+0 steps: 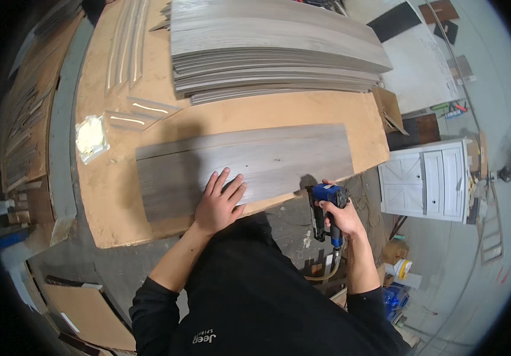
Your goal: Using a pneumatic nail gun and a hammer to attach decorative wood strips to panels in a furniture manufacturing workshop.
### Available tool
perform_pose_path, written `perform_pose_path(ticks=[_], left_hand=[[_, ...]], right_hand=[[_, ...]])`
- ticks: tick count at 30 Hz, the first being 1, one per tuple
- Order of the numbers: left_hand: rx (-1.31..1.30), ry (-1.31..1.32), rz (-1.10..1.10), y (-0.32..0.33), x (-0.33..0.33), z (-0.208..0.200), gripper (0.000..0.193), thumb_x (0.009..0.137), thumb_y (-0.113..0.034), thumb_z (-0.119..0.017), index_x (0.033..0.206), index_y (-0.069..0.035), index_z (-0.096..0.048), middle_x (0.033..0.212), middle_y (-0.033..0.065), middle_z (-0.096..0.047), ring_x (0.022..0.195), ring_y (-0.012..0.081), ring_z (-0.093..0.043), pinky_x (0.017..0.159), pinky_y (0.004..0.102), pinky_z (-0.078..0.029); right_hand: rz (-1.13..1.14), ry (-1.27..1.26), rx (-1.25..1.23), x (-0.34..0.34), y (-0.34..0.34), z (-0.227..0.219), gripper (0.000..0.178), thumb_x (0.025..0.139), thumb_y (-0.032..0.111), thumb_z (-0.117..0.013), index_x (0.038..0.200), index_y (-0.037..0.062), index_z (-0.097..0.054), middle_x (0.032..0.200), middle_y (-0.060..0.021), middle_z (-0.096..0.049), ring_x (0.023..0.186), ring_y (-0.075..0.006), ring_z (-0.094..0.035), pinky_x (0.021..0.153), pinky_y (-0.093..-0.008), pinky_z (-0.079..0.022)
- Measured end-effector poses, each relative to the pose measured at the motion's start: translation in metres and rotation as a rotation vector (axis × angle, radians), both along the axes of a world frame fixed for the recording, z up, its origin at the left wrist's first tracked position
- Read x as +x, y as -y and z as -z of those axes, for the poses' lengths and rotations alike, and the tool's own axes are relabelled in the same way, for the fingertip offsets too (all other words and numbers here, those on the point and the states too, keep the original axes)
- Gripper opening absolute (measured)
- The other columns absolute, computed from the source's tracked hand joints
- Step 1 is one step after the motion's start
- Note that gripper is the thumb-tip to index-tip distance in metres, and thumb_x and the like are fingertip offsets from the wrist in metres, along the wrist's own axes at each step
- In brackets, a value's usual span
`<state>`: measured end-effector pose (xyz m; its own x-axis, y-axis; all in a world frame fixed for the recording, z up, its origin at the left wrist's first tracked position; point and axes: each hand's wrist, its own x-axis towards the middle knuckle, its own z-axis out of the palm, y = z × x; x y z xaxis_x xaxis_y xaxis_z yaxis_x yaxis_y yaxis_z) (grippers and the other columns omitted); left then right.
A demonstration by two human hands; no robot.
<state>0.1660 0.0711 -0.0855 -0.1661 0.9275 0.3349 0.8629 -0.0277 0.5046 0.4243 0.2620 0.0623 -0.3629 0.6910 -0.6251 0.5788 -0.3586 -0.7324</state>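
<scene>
A grey wood-grain board (255, 160) lies flat along the near side of the tan worktable (279, 113). My left hand (220, 202) rests on the board's near edge, palm down and fingers spread. In my right hand (343, 216) is a blue and black pneumatic nail gun (325, 199), my fingers wrapped round its handle. The tool is at the table's front edge, close to the board's near right part; whether its nose touches the board I cannot tell. An air hose (331, 267) runs down from the handle.
A tall stack of similar boards (279, 65) stands at the far side. Strips with cream glue lines (128, 47) and short glued pieces (143, 113) lie left, beside a plastic bag (91, 139). A white cabinet (424, 181) stands right; another bench (30, 113) stands far left.
</scene>
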Motion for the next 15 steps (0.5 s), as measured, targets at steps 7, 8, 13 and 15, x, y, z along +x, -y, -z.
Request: perform_pose_path(ticks=[7,8,13,15], left_hand=[[-0.051,-0.026,0.034,-0.004,-0.001,-0.0052,0.049,0.083,-0.03,-0.076,0.125,-0.007,-0.07,0.141,0.012,-0.06,0.139,0.0424,-0.044,0.116,0.0585,-0.033],[-0.051,-0.028,0.04,-0.004,-0.0013,-0.0057,0.049,0.083,-0.03,-0.076,0.125,-0.007,-0.07,0.141,0.012,-0.06,0.139,0.0424,-0.044,0.116,0.0585,-0.033],[-0.056,-0.036,0.028,-0.004,-0.0011,-0.0086,0.048,0.083,-0.03,-0.076,0.125,-0.008,-0.07,0.141,0.0115,-0.06,0.14,0.0415,-0.043,0.116,0.0581,-0.033],[-0.048,-0.03,0.026,-0.0043,-0.0007,-0.0093,0.048,0.083,-0.03,-0.076,0.125,-0.008,-0.07,0.141,0.0114,-0.06,0.139,0.0413,-0.044,0.116,0.0579,-0.034]], right_hand=[[0.0,0.052,0.004,0.0091,-0.007,0.0048,0.067,0.088,0.004,-0.063,0.151,0.0137,-0.046,0.102,-0.0116,-0.069,0.054,-0.01,-0.055,0.051,-0.026,-0.049],[0.005,0.047,0.003,0.0093,-0.0067,0.005,0.067,0.088,0.004,-0.063,0.151,0.0135,-0.046,0.102,-0.0115,-0.069,0.054,-0.01,-0.055,0.051,-0.026,-0.049],[0.031,0.036,0.014,0.0081,-0.0066,0.0056,0.067,0.087,0.004,-0.064,0.151,0.0135,-0.046,0.103,-0.0115,-0.07,0.054,-0.0101,-0.055,0.051,-0.0259,-0.048],[0.042,0.036,0.027,0.0046,-0.0066,0.0037,0.067,0.088,0.004,-0.064,0.151,0.0135,-0.046,0.103,-0.0116,-0.07,0.054,-0.0101,-0.055,0.05,-0.026,-0.048]])
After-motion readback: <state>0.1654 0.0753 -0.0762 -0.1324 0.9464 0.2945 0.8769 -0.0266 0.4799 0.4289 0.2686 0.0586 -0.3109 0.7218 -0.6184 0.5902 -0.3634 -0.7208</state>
